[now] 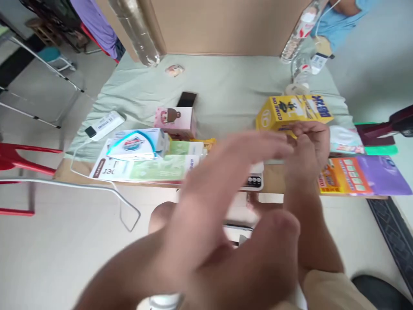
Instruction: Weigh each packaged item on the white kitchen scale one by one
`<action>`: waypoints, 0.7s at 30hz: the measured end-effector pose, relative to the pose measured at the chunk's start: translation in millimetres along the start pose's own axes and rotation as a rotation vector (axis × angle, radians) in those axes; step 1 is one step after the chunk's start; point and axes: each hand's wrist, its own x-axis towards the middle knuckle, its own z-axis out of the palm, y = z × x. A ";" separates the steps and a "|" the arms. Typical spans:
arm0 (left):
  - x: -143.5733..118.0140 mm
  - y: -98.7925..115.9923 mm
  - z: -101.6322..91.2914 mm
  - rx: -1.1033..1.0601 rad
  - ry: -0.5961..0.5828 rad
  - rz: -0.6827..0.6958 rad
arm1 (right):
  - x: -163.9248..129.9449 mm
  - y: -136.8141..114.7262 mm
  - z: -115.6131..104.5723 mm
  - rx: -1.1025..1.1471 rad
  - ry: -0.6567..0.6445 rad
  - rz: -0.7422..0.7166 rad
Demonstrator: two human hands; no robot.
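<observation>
Head view, right hand [308, 142] at centre right, fingertips pinched on the near lower edge of a yellow rectangular cardboard box [292, 111] lying just above it, blurred left hand [222, 181] mid-frame, fingers spread, holding nothing, pink carton [176, 120] well left.

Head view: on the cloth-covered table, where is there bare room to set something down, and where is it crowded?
The pale green cloth lies bare between the small pink box and the yellow carton, and on back to the brown cardboard wall. The near edge is crowded: a white-and-blue box and green packets at left, an orange-and-purple packet at right. The right hand touches the carton; the blurred left hand hovers open.
</observation>
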 end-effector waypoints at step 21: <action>124.9 -147.7 157.9 -0.379 0.018 0.042 | 42.3 74.1 -41.4 -0.190 -0.138 0.033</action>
